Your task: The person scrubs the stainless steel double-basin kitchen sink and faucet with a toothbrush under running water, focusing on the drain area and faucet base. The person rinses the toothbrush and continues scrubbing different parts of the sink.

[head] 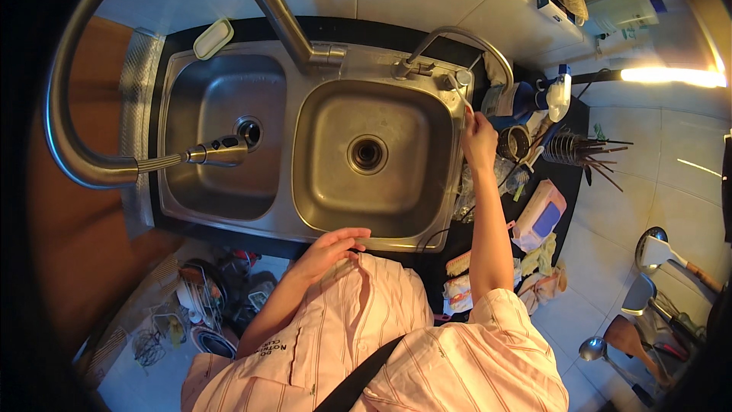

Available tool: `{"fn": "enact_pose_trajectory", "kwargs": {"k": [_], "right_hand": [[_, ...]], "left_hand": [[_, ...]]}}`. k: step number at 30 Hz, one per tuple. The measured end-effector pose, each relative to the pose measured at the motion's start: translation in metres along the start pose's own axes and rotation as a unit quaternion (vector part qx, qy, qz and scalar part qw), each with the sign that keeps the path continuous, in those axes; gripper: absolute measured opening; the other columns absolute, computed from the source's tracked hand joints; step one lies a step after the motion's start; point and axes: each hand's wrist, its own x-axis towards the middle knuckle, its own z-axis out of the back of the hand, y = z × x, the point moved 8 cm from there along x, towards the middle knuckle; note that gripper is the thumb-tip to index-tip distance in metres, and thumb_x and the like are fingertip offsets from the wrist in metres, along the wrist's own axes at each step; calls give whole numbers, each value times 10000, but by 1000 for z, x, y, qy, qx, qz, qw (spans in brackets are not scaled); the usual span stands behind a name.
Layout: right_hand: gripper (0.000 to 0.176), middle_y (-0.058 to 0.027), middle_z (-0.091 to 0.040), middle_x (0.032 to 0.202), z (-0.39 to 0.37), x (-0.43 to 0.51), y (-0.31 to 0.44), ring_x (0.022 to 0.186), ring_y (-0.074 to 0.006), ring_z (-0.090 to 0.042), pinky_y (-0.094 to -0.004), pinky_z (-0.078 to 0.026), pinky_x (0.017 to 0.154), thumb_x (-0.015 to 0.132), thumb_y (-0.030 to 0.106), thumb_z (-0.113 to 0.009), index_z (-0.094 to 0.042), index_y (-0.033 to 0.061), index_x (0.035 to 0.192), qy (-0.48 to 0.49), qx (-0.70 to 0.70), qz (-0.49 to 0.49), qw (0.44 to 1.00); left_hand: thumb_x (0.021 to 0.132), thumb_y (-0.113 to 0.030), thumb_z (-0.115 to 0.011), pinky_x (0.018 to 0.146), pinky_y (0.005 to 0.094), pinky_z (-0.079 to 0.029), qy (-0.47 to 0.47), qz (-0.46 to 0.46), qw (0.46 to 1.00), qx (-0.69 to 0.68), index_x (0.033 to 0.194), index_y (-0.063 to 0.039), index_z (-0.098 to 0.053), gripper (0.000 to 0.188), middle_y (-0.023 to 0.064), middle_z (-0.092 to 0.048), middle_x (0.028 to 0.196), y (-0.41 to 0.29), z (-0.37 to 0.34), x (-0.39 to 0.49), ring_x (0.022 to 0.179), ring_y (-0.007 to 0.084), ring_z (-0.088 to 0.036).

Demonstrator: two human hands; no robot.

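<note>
My right hand point(479, 138) is closed around the lower end of a slim white-handled brush point(461, 94) at the right rim of the sink. The brush's far end lies by a round metal cap point(462, 78); its exact kind is hard to tell. My left hand point(334, 249) rests near the front rim of the right basin point(320, 143), fingers slightly apart and holding nothing. The left basin point(200, 91) lies beyond, under the pull-out spray head point(220, 151) of the large faucet. Both basins show their drains.
A small curved faucet point(440, 31) stands behind the right basin. A green-rimmed soap dish point(213, 39) sits at the back left corner. Right of the sink are a spray bottle point(559, 94), a wire holder point(560, 147), a wipes pack point(539, 214) and cloths. Utensils hang at far right.
</note>
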Motion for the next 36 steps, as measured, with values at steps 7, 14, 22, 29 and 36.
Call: {"fn": "enact_pose_trajectory", "kwargs": {"k": [7,14,22,29,36], "right_hand": [[268,-188,-514,648,-2,17,-8,560,-314,-480,-363,-386,539,926,245,-510,-542,-10,852,83,25,57,995],[326,-57,-541,1001,1,30,-30,763,-125,-452,-237,-396,717,963,246,-456,-529,-59,1053,111,236,94,961],[330,-106,-570,1017,-6,63,-77,785,-144,-511,-258,-425,749,958,242,-468,-533,-23,1142,36,191,83,978],[194,-178,-598,995,7,38,-56,849,-303,-582,-322,-453,777,921,147,-503,-579,-17,991,68,144,114,981],[208,-168,-578,887,13,47,-28,894,-321,-527,-369,-420,768,919,175,-512,-548,-26,877,70,82,136,985]], "left_hand": [[941,-103,-437,840,248,-443,11,0,1000,-15,1241,1,-498,324,59,-525,1244,2,-2,2,1000,121,-518],[941,-105,-436,841,251,-445,2,3,1000,-1,1238,4,-499,322,61,-522,1249,-1,-7,4,996,123,-517],[946,-122,-436,854,258,-441,-6,8,1000,24,1241,-4,-498,323,62,-518,1255,-1,-8,3,1020,131,-515],[947,-123,-433,858,261,-440,-6,9,999,32,1241,-5,-498,323,60,-515,1260,-1,-11,4,1020,133,-516],[941,-115,-430,857,262,-439,-9,15,999,41,1242,-5,-497,327,62,-517,1257,-3,-14,3,1021,136,-519]]}}
